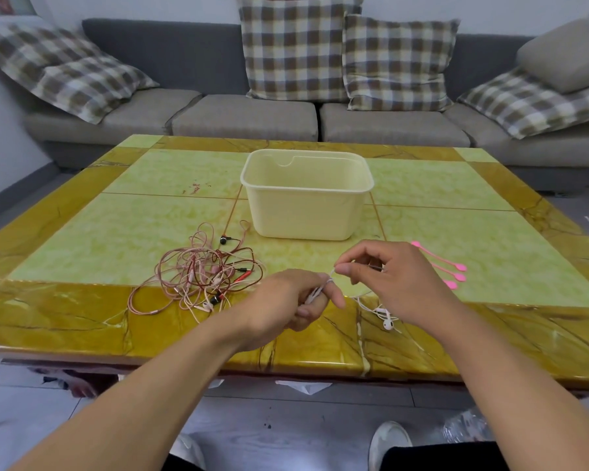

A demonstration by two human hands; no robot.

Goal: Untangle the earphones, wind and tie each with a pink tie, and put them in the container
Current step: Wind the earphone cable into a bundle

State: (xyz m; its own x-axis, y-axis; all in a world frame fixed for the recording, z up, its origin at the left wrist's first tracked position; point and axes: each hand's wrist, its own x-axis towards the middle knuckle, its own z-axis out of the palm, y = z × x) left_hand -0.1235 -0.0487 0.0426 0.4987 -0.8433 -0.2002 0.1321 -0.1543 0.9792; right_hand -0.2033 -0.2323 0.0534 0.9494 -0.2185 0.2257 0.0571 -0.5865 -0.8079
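Observation:
A white earphone cable (322, 287) is wrapped around the fingers of my left hand (286, 300), which grips it above the table's front edge. My right hand (391, 277) pinches the same cable just to the right. The white earbuds (388, 321) trail on the table under my right hand. A tangled heap of pink and red earphones (204, 273) lies to the left. Several pink ties (454, 271) lie to the right, partly hidden behind my right hand. The cream container (306, 192) stands open at the table's middle, with nothing visible inside.
The yellow-green tiled table (150, 212) has its front edge near me. A grey sofa (245, 113) with checked cushions runs along the far side. My shoes and a crumpled plastic bottle (466, 428) are on the floor below.

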